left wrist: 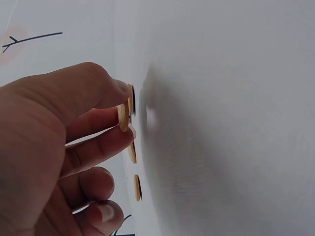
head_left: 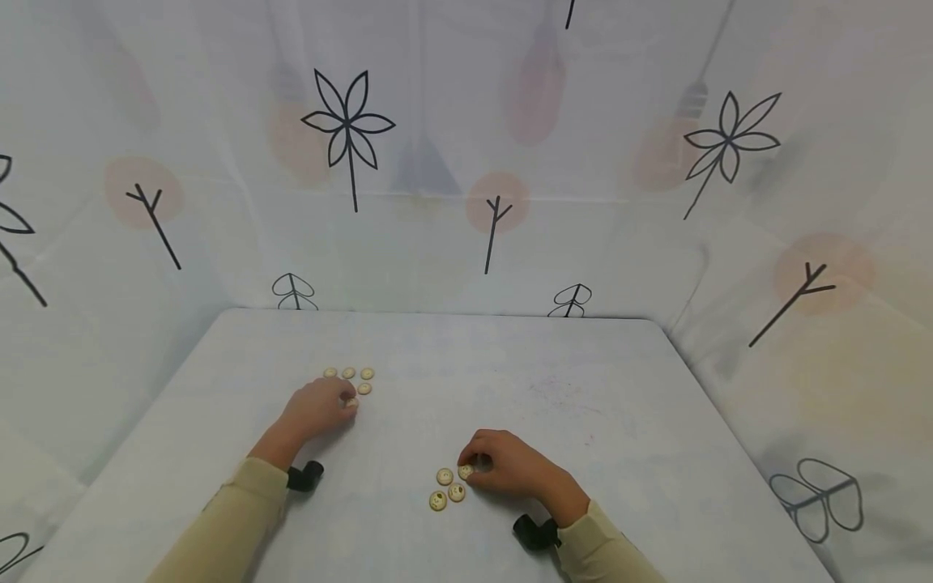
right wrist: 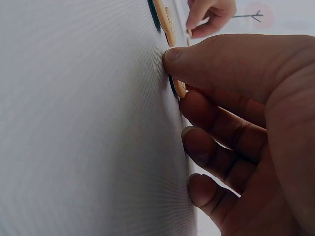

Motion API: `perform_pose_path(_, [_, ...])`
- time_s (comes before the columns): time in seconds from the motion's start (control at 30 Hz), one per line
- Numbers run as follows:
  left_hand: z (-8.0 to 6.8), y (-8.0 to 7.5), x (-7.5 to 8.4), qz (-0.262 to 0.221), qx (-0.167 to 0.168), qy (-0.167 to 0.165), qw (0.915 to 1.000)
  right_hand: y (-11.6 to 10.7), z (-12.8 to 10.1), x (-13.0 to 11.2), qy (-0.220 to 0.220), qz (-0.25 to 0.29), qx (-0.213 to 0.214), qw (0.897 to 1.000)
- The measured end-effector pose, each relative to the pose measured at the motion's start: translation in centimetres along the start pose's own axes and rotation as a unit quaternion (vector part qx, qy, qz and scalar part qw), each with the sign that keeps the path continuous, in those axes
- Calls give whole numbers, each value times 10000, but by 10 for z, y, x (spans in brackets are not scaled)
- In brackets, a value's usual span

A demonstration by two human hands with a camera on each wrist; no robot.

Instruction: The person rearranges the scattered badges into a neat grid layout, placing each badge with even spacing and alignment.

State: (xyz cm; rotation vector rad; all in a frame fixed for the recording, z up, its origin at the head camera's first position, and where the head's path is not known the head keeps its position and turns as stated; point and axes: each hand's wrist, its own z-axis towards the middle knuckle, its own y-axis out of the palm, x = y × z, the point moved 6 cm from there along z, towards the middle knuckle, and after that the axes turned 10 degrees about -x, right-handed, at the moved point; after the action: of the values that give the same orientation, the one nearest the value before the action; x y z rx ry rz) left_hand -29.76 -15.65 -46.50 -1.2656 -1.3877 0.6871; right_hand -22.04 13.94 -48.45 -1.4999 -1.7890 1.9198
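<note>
left hand [left wrist: 54, 147]: thumb and forefinger pinch a wooden button [left wrist: 122, 118]
other buttons [left wrist: 137, 187]: lying flat on the white table [left wrist: 231, 123], just beside the fingertips

Left hand [head_left: 321, 407], right hand [head_left: 506, 464]: fingers curled, pinching.

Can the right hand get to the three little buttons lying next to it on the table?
Probably yes. The right hand is pinching one button, and the other three buttons lie just beside its fingertips on the bare table, with nothing between them. It would likely have to let go of the pinched one first.
</note>
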Motion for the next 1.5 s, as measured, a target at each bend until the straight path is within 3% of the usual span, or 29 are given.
perform_pose_path(0.27, [5,-2,-6,-68,-97,-187,9998,-1,-1,-1,17,13,-22,10000])
perform_pose_path(0.73, [12,-6,-12,69,174,51,9998,-2,-2,-3,-80,95,-4,9999])
perform_pose_path(1.17, [18,-8,-15,173,98,-46,9998,-2,-1,-3,-60,84,-10,9999])
perform_pose_path(1.5, [19,-10,-14,371,219,8,9991,0,-1,0,-14,100,-15,9999])
